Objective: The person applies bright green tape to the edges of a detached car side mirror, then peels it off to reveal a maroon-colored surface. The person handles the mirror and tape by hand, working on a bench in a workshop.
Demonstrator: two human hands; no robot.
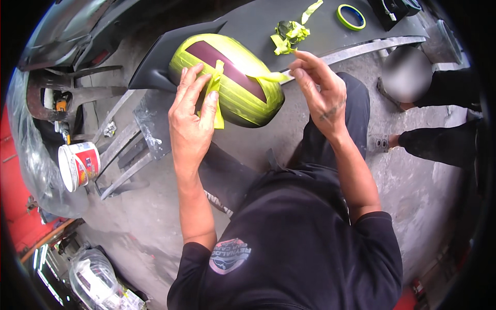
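Grey panel [341, 23] is stretching out beyond the taped mirror housing [236, 106]. Clear plastic sheet [39, 150] is spreading far left of the housing. Another person's dark trouser legs [439, 148] are showing well to its right. Housing itself is sitting in front of the person, wearing yellow-green tape; can't tell what is supporting it. Black base piece [165, 51] is angling off its left end. White-and-red bucket [77, 166] is sitting left of the housing. Left hand [190, 111] is resting at the housing's left near side, fingers bending slightly. Right hand [326, 95] is hovering off the housing's right end, thumb and forefinger closing together. Dark purple band [235, 67] is running bare along the housing's top. Crumpled tape wad [292, 34] is lying on the panel, beyond the housing's right half. Tape roll [339, 16] is lying farther right of the housing, same panel. Folded tape strip [219, 114] is touching the left thumb and fingertips; can't tell if they're gripping. Thin tape strip [273, 77] is running from housing to right hand, thumb and forefinger pinching its end.
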